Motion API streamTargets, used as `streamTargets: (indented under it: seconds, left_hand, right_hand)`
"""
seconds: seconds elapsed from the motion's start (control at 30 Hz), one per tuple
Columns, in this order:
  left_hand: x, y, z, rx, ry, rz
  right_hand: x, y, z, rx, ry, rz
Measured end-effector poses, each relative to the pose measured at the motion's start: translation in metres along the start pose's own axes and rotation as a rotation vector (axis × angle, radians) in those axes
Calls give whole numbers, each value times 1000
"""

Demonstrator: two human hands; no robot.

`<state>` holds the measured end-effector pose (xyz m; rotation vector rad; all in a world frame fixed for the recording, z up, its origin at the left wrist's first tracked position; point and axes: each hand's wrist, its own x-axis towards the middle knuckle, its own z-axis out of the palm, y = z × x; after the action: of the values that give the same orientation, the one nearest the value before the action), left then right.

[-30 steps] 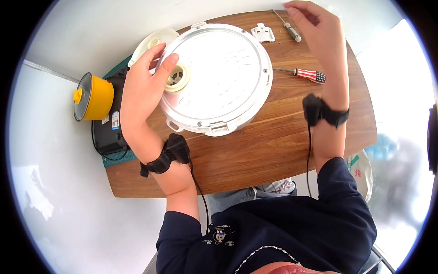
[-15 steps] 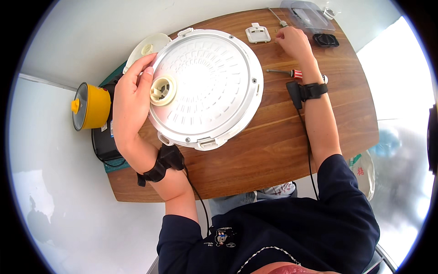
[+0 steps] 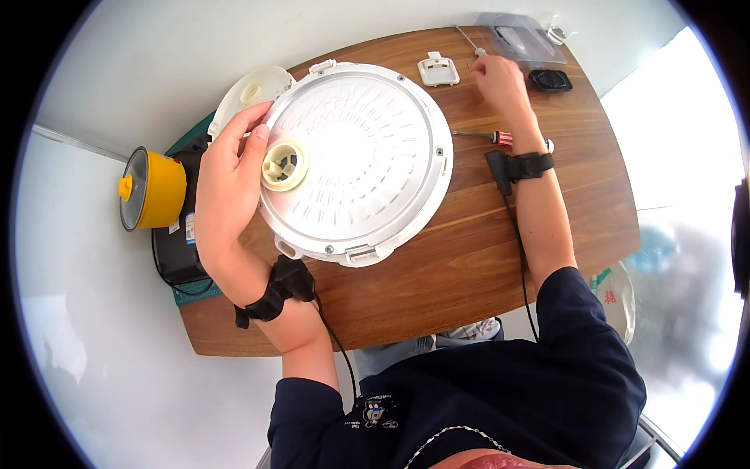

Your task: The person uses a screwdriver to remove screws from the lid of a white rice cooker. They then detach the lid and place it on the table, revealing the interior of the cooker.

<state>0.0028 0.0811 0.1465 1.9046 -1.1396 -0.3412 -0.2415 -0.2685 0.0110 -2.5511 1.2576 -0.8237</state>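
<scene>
A large round appliance lid [image 3: 367, 156] with a white rim and a silver, slotted inner plate lies tilted on the table. A cream ring-shaped fitting [image 3: 284, 166] stands up at its left side. My left hand [image 3: 226, 184] grips the lid's left edge beside that fitting, thumb toward the top face. Over the far right of the table is my right hand [image 3: 500, 82], its fingers curled together in a pinch; whatever they hold is too small to make out. Left of it lies a small white plastic cover [image 3: 439, 70]. A thin-shafted screwdriver [image 3: 478, 51] lies just beyond the fingers.
A red-and-white-handled screwdriver [image 3: 500, 138] lies near my right wrist. Farther back are a black plastic piece [image 3: 551, 80] and a clear plastic box [image 3: 527, 39]. A white round part [image 3: 248, 98] sits behind the lid; a yellow pot [image 3: 160, 190] stands at left. Cables trail from both wrist straps.
The view has shifted slightly. My right hand has moved a little farther away across the table, fingers still curled. The left hand keeps its hold on the lid.
</scene>
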Motion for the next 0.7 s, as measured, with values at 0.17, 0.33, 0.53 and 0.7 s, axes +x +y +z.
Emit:
streamTargets:
  seconds: [0.17,0.33,0.53,0.7]
  left_hand:
    - [0,-3,-6,-49,-10,-22]
    - [2,-1,-9,-6,-6,-11]
    - [-10,2,-25,61,9,-56]
    - [-13,-17,-41,56,22,-88]
  right_hand:
    - [52,31,-53,-87,257,64]
    - [92,79,-63,-219,100,46]
    - [75,56,-53,-68,41,-3]
    - [37,-12,-30,169,-185,-184]
